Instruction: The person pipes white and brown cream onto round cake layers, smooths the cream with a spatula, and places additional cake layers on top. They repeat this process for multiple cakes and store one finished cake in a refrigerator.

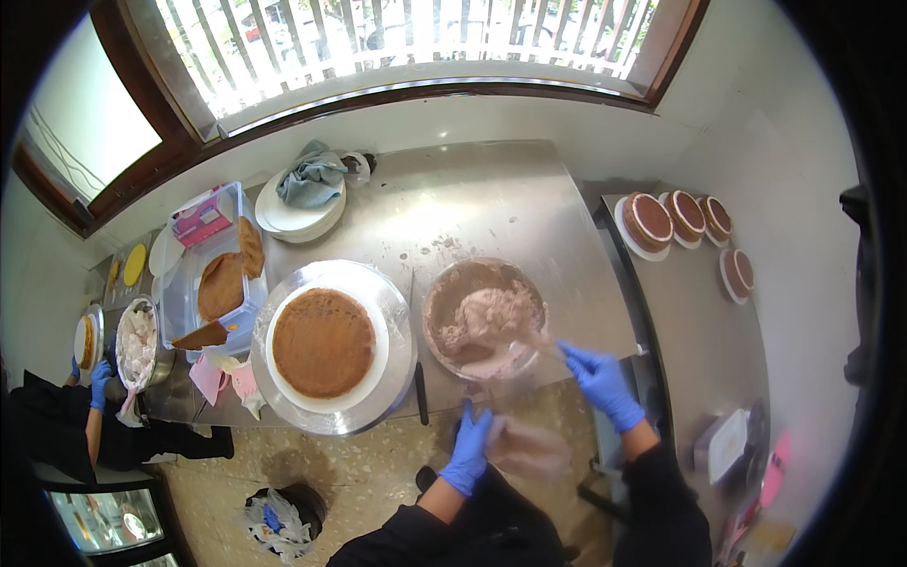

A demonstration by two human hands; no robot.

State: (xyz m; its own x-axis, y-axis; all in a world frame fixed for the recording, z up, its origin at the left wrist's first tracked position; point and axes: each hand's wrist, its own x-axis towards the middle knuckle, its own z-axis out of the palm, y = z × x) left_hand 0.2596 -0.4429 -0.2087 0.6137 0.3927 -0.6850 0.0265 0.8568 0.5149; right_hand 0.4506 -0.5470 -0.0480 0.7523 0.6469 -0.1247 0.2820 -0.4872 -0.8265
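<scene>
My right hand (pixel 602 386), in a blue glove, grips the handle of a spatula (pixel 542 344), whose head is in a metal bowl (pixel 434 347) of pinkish-brown cream (pixel 492 312). My left hand (pixel 469 448), also gloved, holds a blurred, cream-smeared piping bag or plastic bag (pixel 528 448) in front of the bowl. Left of the bowl, a round brown cake layer (pixel 324 343) lies on a white cake board (pixel 382 347) on a metal turntable (pixel 400 312). A long spatula or knife with a black handle (pixel 421 393) rests between turntable and bowl.
A plastic tub (pixel 248 312) holds brown cake pieces and a pink box. White boards (pixel 312 223) bear a cloth (pixel 312 177). A co-worker (pixel 64 418) stands at far left near a bowl of pale cream (pixel 138 340). Several cakes (pixel 648 218) are on the right-hand table. A bin (pixel 305 507) stands on the floor.
</scene>
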